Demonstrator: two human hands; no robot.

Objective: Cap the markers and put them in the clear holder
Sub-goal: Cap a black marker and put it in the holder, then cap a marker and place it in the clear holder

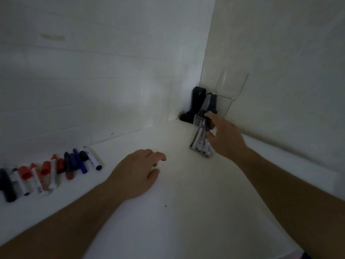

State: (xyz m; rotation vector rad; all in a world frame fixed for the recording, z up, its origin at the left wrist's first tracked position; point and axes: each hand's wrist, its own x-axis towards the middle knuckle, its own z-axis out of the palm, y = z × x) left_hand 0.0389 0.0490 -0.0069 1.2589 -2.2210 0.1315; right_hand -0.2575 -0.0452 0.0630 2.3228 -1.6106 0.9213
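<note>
The right hand (223, 136) grips the clear holder (202, 131), far right, with several markers inside. The left hand (137, 171) rests relaxed on the white surface (177, 212). Loose markers (54, 171) wait left, probably next for capping.

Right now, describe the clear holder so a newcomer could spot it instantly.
Find the corner where the two white walls meet the white counter. A black stand sits in that corner; just in front of it is the clear holder, with the right hand on it. It is the only see-through container, with markers packed inside.
</note>
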